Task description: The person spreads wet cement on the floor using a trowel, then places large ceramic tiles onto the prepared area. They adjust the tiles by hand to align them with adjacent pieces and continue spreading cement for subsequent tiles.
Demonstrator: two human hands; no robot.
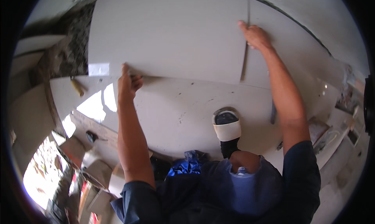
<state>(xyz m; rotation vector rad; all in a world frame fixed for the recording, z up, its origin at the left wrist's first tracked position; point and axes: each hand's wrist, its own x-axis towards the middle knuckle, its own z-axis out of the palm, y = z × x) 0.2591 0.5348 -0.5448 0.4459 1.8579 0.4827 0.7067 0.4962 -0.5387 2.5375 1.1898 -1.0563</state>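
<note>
Tile (168, 32), a large square slab of pale grey with a smooth matt face and crisp straight edges, lies far from the person on a rough bed of dark speckled mortar (76, 36) that shows gritty and uneven along its left side. The left hand (128, 83) grips the tile's near edge toward its left corner, the fingers curled under the rim and the thumb pressed along the top. The right hand (254, 36) clasps the tile's right edge close to the far corner, fingers bent over the thin gap that separates it from the neighbouring tile (297, 56) on the right, which has the same pale, flat finish. A small glossy patch at the near left corner of the held tile catches the light.

Nearer, a broad laid floor surface (183, 107) of the same light colour is dusted and flecked with dark specks. On it rests the person's foot in a white slip-on shoe (227, 128) with a dark sock. A small yellowish object (78, 86) lies on the floor just left of the left hand. At the near left sit jumbled pale broken pieces and cardboard (93, 173), partly sunlit. Both forearms are bare, with dark blue sleeves at the near edge.
</note>
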